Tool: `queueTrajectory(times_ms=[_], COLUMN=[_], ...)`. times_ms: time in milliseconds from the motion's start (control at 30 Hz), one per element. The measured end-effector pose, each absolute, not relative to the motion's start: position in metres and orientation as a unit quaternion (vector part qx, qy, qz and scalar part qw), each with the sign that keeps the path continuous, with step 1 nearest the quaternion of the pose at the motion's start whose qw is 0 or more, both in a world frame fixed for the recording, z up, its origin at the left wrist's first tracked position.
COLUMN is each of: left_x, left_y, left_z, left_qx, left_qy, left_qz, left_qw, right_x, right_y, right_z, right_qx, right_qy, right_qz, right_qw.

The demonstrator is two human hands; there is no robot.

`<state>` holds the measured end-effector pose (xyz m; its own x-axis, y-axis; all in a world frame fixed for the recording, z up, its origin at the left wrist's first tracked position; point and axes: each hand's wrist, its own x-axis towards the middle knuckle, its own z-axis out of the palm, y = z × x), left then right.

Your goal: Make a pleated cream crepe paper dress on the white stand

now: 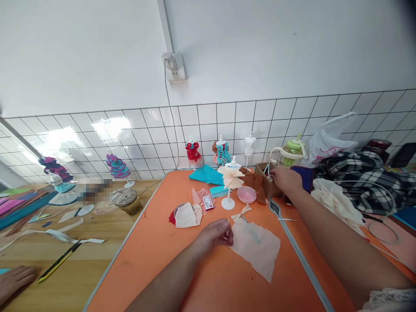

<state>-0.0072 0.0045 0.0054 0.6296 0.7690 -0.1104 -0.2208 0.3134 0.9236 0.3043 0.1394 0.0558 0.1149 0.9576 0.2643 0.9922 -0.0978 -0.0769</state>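
Observation:
My left hand (218,233) is over the orange table with its fingers curled in. Its fingertips meet the left edge of a thin cream cloth (258,253), and whatever lies inside them is hidden. My right hand (287,180) reaches to a small brown cardboard box (271,189), fingers bent at its opening; I cannot make out what they grip. In front of the box a pink round dish (246,195) sits beside a small white dress-form stand (228,203) wearing a pleated cream cloth skirt (231,177). A knotted cream scrap (242,213) lies above the cloth.
Behind stand dress forms in red (193,152) and turquoise (222,152), plus a bare white one (249,147). A green-lidded bottle (293,149) and plaid fabric (360,177) are at right. Another person's hand (17,281) rests at far left, near a yellow cutter (58,263).

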Motion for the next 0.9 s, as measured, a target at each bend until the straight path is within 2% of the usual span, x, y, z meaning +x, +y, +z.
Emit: queueTrajectory(times_ms=[67,167,233,333,433,600,733,900], left_x=[-0.007,-0.007,-0.006,-0.005,-0.004,-0.004,-0.004,-0.002], left_y=[0.006,0.007,0.007,0.005,0.004,0.001,0.000,0.001], left_z=[0.003,0.001,0.000,0.000,0.000,0.004,0.006,0.002], left_qx=[0.495,0.507,0.517,0.518,0.506,0.491,0.472,0.487], left_qy=[0.312,0.316,0.302,0.285,0.276,0.249,0.236,0.272], left_qz=[0.341,0.344,0.323,0.301,0.287,0.253,0.242,0.206], left_qw=[0.736,0.725,0.732,0.748,0.765,0.795,0.814,0.804], right_x=[0.304,0.286,0.264,0.228,0.204,0.193,0.195,0.209], right_y=[0.135,0.108,0.078,0.033,0.006,0.006,0.009,0.008], right_z=[0.059,0.062,0.061,0.052,0.039,0.021,0.016,0.023], right_qx=[-0.738,-0.686,-0.587,-0.401,-0.357,-0.395,-0.366,-0.348], right_qy=[-0.650,-0.651,-0.722,-0.822,-0.813,-0.800,-0.825,-0.891], right_qz=[-0.083,-0.094,0.004,0.267,0.367,0.322,0.272,0.151], right_qw=[0.162,0.309,0.365,0.304,0.279,0.318,0.334,0.251])
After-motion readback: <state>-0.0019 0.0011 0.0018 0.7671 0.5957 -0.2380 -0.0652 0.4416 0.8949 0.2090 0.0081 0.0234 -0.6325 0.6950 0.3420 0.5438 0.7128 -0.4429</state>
